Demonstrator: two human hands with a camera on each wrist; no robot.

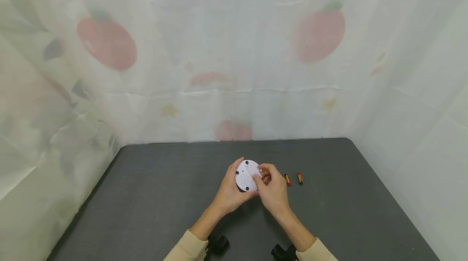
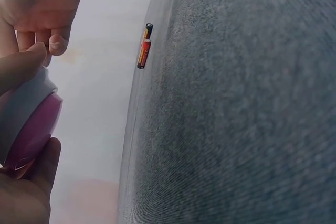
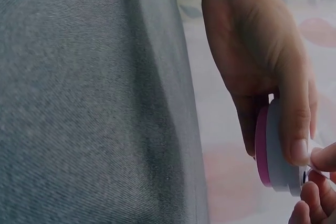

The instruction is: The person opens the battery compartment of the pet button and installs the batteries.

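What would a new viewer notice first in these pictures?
First, the two hands meeting over the dark table: the left hand grips a round white device with a pink edge, and the fingers of the right hand work at its back. Just to the right lie two small batteries, side by side.

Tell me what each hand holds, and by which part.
The left hand grips the round white device by its rim. The right hand pinches a small white piece, seemingly the battery cover, on its back.
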